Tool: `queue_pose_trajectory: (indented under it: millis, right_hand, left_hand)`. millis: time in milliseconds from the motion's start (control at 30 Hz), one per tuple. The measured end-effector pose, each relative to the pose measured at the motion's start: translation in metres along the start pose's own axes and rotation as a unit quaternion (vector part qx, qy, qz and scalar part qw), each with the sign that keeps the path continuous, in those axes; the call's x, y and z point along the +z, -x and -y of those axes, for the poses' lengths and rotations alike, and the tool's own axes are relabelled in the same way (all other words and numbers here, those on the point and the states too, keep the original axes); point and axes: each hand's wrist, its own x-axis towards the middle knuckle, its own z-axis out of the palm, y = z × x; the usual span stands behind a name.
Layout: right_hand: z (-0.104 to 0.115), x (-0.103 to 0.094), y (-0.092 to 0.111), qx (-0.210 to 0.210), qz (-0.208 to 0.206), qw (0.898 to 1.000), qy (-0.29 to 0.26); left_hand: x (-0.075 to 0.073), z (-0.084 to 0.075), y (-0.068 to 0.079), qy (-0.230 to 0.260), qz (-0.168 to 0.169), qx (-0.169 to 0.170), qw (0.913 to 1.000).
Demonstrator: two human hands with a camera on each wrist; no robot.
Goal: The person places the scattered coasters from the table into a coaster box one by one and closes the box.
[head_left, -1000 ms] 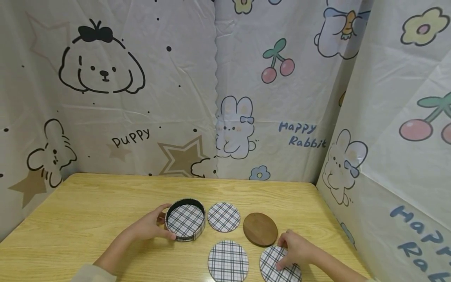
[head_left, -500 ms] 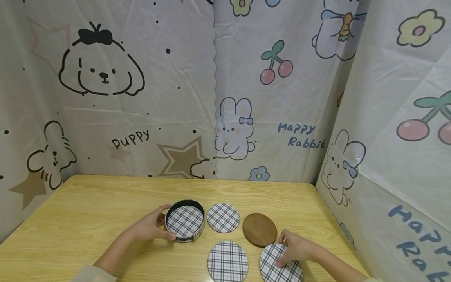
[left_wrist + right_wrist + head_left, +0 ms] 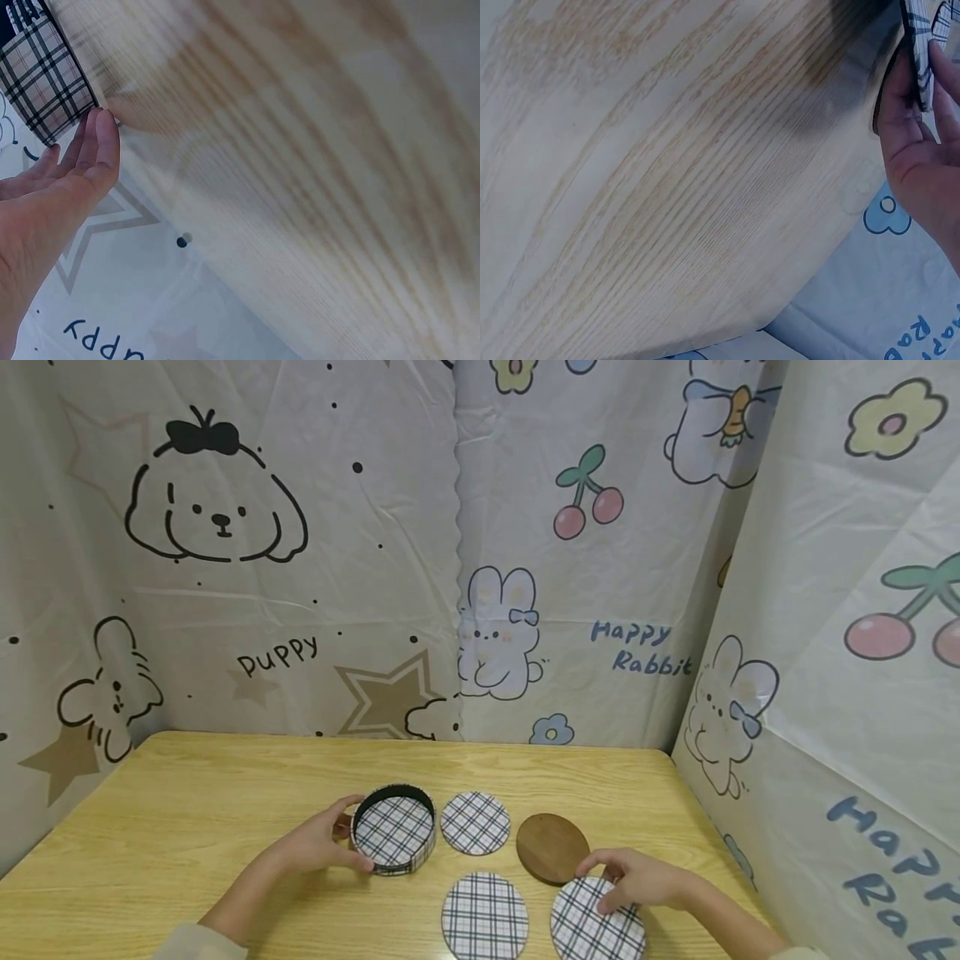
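My left hand (image 3: 318, 842) grips a round plaid coaster holder (image 3: 408, 858) from its left side, thumb at the front and fingers behind. The holder has a black inner wall, and a plaid coaster (image 3: 393, 829) lies inside it. Fingers and the holder's plaid outer wall (image 3: 49, 79) meet in the left wrist view. On the right, my right hand (image 3: 637, 881) pinches a round plaid coaster (image 3: 588, 927), thumb on its top face. The right wrist view has this coaster (image 3: 919, 45) edge-on, tipped up from the table with fingers under it.
A round brown wooden coaster (image 3: 552, 847) lies just beyond the right hand. One plaid coaster (image 3: 476, 822) lies right of the holder and another (image 3: 484, 917) nearer the front. The wooden table (image 3: 247, 777) backs onto a printed curtain (image 3: 405, 568).
My right hand has shifted slightly right, and its fingers now grip the plaid coaster, whose far edge has risen a little. The left hand and the holder have stayed put.
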Motion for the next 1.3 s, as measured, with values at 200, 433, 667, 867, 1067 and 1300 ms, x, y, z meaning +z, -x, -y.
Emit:
queue_pose_trajectory:
  millis: [200, 433, 667, 867, 1067, 1300]
  right_hand:
    - [0.002, -0.004, 0.005, -0.004, 0.047, 0.997, -0.054]
    - [0.003, -0.007, 0.004, -0.012, 0.08, 0.99, -0.113]
    - [0.01, -0.008, -0.001, -0.024, 0.08, 0.987, -0.134]
    - [0.015, -0.007, -0.009, -0.033, 0.073, 0.986, -0.144]
    - [0.021, -0.006, -0.016, -0.041, 0.056, 0.986, -0.151]
    - [0.026, -0.003, -0.024, -0.037, 0.043, 0.986, -0.158]
  left_hand:
    - [-0.001, -0.001, 0.0, 0.007, 0.004, 0.006, 1.0]
    - [-0.001, -0.002, 0.0, 0.003, 0.001, 0.006, 1.0]
    - [-0.001, -0.001, 0.0, 0.003, 0.002, 0.007, 1.0]
    - [-0.001, 0.0, 0.0, 0.002, 0.0, 0.005, 1.0]
    - [-0.001, 0.0, 0.0, 0.004, -0.001, 0.007, 1.0]
    - [-0.001, -0.001, 0.0, -0.003, -0.001, -0.001, 1.0]
